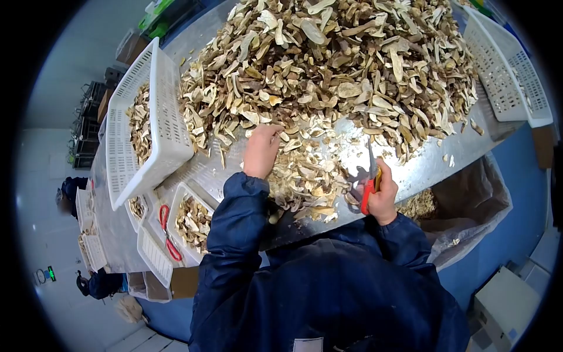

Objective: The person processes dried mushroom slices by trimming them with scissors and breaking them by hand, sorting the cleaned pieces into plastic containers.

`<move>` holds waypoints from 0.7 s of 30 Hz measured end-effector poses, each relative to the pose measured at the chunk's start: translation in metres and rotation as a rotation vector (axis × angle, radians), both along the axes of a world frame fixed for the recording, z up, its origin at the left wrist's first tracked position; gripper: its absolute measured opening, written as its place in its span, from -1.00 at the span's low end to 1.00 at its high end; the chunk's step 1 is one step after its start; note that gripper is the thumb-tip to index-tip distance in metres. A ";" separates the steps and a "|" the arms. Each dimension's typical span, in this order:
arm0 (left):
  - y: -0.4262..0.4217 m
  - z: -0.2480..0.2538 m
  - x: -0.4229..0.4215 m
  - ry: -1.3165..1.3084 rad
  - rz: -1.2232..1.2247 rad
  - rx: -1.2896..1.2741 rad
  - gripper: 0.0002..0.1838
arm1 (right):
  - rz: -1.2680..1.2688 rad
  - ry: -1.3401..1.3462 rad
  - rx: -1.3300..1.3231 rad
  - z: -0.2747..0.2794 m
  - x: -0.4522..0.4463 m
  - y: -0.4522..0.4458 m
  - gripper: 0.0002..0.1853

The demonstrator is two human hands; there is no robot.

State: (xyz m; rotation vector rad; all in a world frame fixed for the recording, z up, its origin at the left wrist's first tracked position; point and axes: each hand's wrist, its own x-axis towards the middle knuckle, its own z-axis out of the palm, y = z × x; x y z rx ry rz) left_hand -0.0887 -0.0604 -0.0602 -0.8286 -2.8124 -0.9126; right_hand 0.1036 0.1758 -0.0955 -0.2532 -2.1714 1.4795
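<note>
A big heap of dried mushroom slices [328, 70] covers the far part of the metal table [407, 179]. Smaller, paler slices and crumbs [305, 170] lie spread between my hands. My left hand [262, 151] rests at the near edge of the heap, its fingers bent in among the slices; whatever they pinch is too small to make out. In my right hand [384, 193] is a pair of scissors [369, 190] with red and yellow handles. Its fingers wrap around the handles, and the blades point away from me over the bare metal.
A white slotted basket [170, 100] with slices stands at left; another basket [498, 64] is at far right. Left of my arm are a tray of slices [193, 220] and red-handled scissors [168, 233]. A lined box [469, 205] sits below the table's right edge. Other people are far left.
</note>
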 end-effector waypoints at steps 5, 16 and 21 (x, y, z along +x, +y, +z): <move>0.004 -0.001 0.000 -0.087 0.005 -0.075 -0.81 | 0.009 -0.005 0.021 0.002 0.000 0.001 -0.26; 0.024 0.053 0.032 -1.001 0.116 0.998 -0.79 | 0.165 -0.361 0.008 0.059 0.000 -0.005 -0.24; 0.036 0.058 0.044 -1.065 0.088 1.091 -0.81 | 0.321 -0.531 0.097 0.080 -0.001 -0.011 -0.17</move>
